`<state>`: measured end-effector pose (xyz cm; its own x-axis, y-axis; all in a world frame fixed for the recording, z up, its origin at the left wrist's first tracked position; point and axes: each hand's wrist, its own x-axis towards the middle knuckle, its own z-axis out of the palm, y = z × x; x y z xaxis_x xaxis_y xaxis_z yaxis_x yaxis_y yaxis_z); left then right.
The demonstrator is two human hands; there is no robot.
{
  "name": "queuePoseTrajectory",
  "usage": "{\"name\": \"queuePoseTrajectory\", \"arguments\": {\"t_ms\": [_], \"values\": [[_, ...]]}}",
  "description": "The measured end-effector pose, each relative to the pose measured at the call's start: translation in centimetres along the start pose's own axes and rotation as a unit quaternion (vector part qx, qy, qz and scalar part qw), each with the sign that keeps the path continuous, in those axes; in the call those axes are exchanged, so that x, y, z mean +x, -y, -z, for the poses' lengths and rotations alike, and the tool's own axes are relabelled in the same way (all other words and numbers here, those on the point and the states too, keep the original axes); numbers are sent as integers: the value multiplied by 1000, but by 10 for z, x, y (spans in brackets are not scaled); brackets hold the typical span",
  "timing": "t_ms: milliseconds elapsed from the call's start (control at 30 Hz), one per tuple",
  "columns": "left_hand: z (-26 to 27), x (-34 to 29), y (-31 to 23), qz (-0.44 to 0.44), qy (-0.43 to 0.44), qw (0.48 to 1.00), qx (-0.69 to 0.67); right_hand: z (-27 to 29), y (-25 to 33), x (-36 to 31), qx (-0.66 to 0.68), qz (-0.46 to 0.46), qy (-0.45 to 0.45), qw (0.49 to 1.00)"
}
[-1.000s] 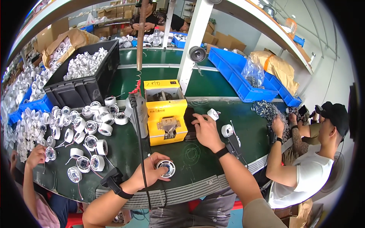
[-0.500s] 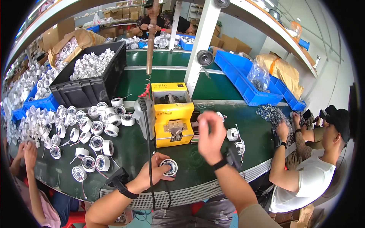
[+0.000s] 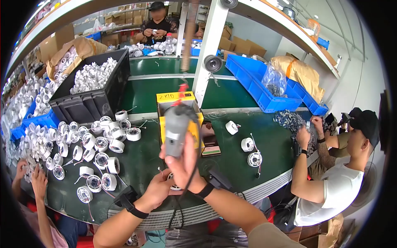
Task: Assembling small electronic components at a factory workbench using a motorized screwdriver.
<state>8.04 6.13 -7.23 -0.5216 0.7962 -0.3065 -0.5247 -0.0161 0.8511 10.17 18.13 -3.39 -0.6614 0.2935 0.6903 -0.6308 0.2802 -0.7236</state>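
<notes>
A grey electric screwdriver (image 3: 176, 128) hangs on a red coiled cord in front of me. My right hand (image 3: 187, 165) is closed around its lower body, and its tip is hidden. Under it, near the table's front edge, my left hand (image 3: 154, 192) grips a round white housing (image 3: 175, 187), mostly covered by my right hand. Right behind the screwdriver stands a yellow screw feeder (image 3: 164, 97), partly blocked from sight. To the left lie several round white housings (image 3: 109, 182) with thin wires.
A black crate (image 3: 78, 107) of small white parts stands back left. Blue bins (image 3: 264, 99) are at the back right. A small dark box (image 3: 211, 142) and a few housings (image 3: 254, 158) lie to the right. Co-workers sit at both sides (image 3: 331, 186) and across the table.
My right hand has moved left from beside the feeder and taken hold of the screwdriver, pulling it toward me over the housing. My left hand keeps its grip on the housing.
</notes>
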Motion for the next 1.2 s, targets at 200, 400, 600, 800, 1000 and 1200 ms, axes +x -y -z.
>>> {"name": "queuePoseTrajectory", "arguments": {"t_ms": [200,400,600,800,1000,1200], "values": [[-8,5,0,18,-24,999,-36,36,17,16,25,-5,-131,991],[-10,7,3,12,-29,998,-46,47,13,47,13,29,-128,991],[-9,8,5,5,-30,999,-34,35,3,53,25,12,-154,988],[-9,8,4,2,-35,999,-32,28,-5,56,12,12,-131,991],[-9,8,3,3,-34,999,-34,27,-6,55,15,17,-119,993],[-10,8,4,-1,-37,999,-35,28,-5,52,20,5,-136,990]]}}
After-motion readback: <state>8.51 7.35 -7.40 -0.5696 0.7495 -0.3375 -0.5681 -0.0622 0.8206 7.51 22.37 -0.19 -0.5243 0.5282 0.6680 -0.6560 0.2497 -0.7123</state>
